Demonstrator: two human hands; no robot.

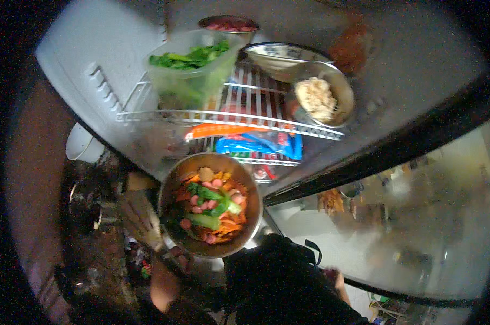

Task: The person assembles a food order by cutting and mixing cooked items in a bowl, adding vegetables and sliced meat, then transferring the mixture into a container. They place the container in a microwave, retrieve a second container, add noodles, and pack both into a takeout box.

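Note:
A round metal bowl is in the middle of the view, in front of the open refrigerator. Sliced pink sausage, green leafy vegetable pieces and orange strips lie in it. My left hand is closed at the bowl's lower left rim, its fingers partly hidden in shadow. Over to the right, my right hand is at the lower edge of the glass refrigerator door; it is small and blurred, and its fingers cannot be made out.
On the wire shelf stand a clear tub of greens, a patterned bowl and a metal bowl of pale shreds. Behind them is a container of reddish food. Blue and orange packages lie below. A white bucket stands left.

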